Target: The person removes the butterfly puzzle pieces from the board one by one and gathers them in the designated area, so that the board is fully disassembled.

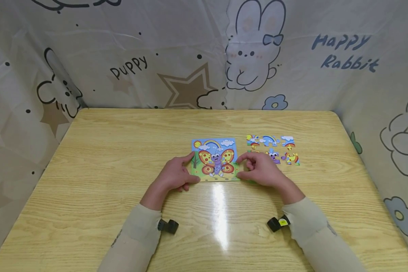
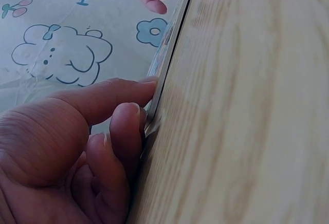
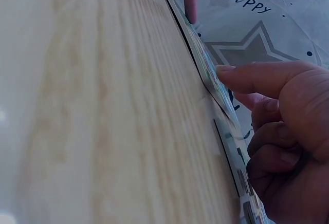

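Observation:
A square jigsaw board (image 1: 217, 160) with a butterfly, rainbow and tree picture lies on the table in the head view. My left hand (image 1: 176, 173) holds its left side, index finger along the upper part and thumb at the lower corner. From the right, my right hand (image 1: 260, 170) holds the opposite side between curled index finger and thumb. In the left wrist view, the left thumb (image 2: 121, 93) meets the board's thin edge. The right wrist view shows the right thumb (image 3: 257, 77) at the board's edge, the other fingers curled.
Loose jigsaw pieces (image 1: 269, 141) lie in rows right of the board, some partly hidden behind the right hand. The wooden table (image 1: 105, 158) extends around them. A printed cloth (image 1: 176, 45) stands behind the table and along its sides.

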Available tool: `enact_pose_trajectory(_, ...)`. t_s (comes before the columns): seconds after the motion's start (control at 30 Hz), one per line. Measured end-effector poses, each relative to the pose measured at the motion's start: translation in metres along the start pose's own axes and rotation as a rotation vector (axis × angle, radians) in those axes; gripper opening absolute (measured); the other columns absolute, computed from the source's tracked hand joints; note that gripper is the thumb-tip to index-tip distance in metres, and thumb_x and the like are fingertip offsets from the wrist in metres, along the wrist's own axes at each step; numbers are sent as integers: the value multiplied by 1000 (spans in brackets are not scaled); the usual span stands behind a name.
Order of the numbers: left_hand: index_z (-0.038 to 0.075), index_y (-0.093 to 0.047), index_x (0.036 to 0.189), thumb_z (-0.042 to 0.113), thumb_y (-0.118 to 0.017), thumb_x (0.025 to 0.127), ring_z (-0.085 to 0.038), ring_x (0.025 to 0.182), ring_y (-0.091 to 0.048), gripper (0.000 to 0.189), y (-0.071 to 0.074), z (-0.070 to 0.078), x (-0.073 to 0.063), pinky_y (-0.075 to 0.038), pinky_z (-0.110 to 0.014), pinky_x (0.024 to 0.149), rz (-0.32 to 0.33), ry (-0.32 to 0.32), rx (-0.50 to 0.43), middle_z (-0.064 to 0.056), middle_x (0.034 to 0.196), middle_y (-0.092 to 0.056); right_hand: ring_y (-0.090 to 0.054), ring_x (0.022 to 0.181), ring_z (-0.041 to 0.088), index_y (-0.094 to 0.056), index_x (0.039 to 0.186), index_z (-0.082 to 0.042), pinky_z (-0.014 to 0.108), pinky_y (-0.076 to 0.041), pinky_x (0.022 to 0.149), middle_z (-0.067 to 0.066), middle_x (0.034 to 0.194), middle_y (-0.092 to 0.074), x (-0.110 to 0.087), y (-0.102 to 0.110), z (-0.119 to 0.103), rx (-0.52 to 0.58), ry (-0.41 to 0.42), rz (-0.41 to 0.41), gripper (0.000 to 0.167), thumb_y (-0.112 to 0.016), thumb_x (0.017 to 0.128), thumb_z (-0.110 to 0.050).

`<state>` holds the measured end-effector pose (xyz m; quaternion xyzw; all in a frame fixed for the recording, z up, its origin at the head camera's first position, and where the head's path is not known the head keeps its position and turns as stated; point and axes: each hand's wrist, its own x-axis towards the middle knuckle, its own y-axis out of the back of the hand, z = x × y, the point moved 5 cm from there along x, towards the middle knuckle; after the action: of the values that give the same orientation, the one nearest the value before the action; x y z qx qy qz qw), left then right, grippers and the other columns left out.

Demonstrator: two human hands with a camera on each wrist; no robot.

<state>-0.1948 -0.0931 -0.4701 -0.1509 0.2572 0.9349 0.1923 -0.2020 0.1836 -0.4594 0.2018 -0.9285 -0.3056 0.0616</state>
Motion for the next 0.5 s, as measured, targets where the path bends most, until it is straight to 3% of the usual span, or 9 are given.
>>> enact_pose_trajectory(0.5, 26, -34, 157, 14, -87, 79, -20, 41, -58, 95, 0, -1, 1, -51, -33, 41, 4, 7, -16, -13, 56, -57, -40, 55, 14, -71, 105, -9, 36, -43, 71, -1, 61, -44, 12, -10, -2, -1, -27, -25, 30, -87, 80, -15)
